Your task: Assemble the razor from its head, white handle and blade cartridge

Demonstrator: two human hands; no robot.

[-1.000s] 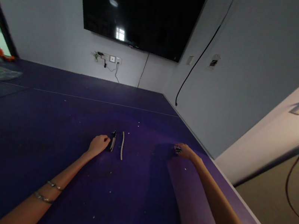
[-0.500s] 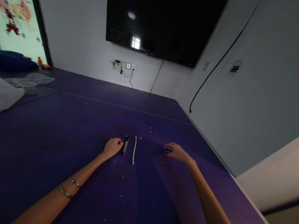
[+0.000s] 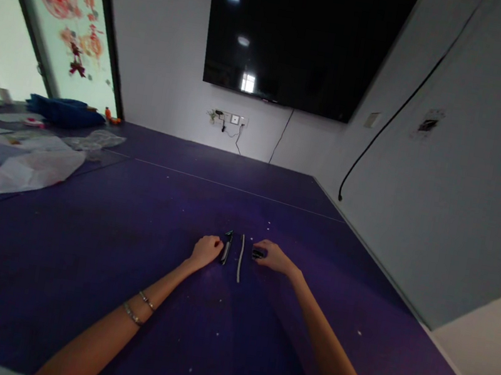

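Note:
My left hand [image 3: 207, 251] rests as a closed fist on the purple surface. Right beside its knuckles lies a slim black and silver object [image 3: 226, 249] with a bent, teal-tinted top, which looks like a razor. A thin pale stick [image 3: 240, 259], slightly curved, lies a little to the right of it. On the other side of the stick, my right hand [image 3: 273, 258] has thumb and fingers closed around a small dark object [image 3: 258, 253] with light stripes; its kind is too small to make out. My left palm is hidden.
Plastic bags [image 3: 39, 170] and a dark blue cloth bundle [image 3: 67, 113] lie at the left on the purple surface [image 3: 129, 295]. A television [image 3: 303, 37] hangs on the far wall. A black cable [image 3: 387, 123] dangles along the right wall. Small white specks dot the surface.
My right hand has moved left with the small dark object, closer to the pale stick. My left fist stays beside the razor-like object. The view has turned left.

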